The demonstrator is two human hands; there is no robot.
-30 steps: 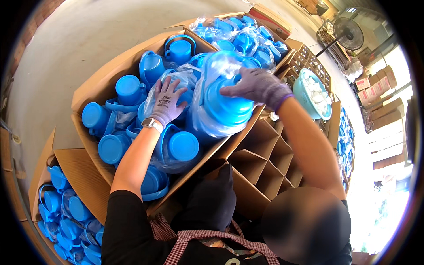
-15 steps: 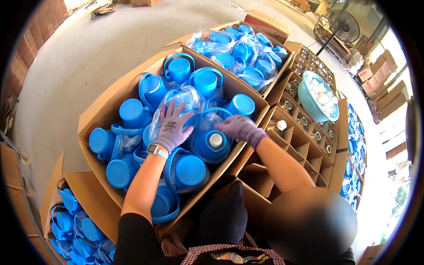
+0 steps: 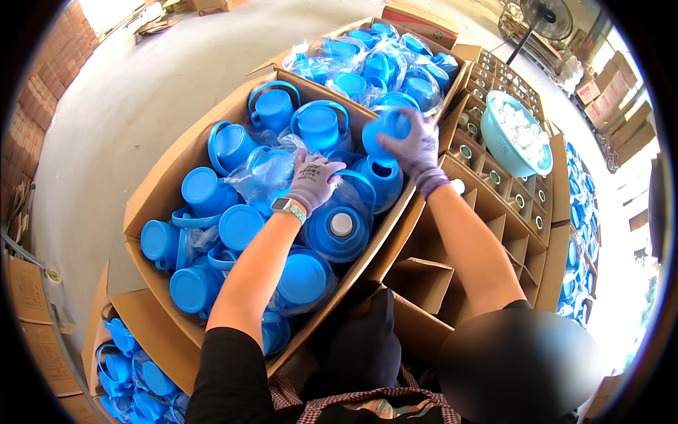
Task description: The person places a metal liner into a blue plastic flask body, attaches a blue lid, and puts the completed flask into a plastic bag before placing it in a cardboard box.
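Note:
My gloved right hand [image 3: 417, 147] holds a blue cup-shaped lid [image 3: 385, 133], raised above a blue thermos jug [image 3: 385, 185] whose dark round neck shows uncovered. My left hand [image 3: 315, 179], also in a pale purple glove, rests over crumpled clear plastic [image 3: 265, 173] with its fingers apart. Just below it stands another blue jug [image 3: 337, 233] with a white stopper [image 3: 342, 225] and a raised carrying handle. Around them, several blue jugs with lids on fill the cardboard box [image 3: 159, 272], some partly wrapped in plastic.
A second box of blue jugs [image 3: 353, 85] adjoins at the far side. To the right lies a cardboard divider crate [image 3: 470, 233] with glass-lined openings, holding a light-blue basin [image 3: 505, 145] of white stoppers. More jugs [image 3: 152, 378] sit at lower left. A fan [image 3: 547, 18] stands far right.
The right hand has moved up and away, lifting the blue lid off a jug at the box's right side. The left hand has shifted right, toward the jug with the white stopper.

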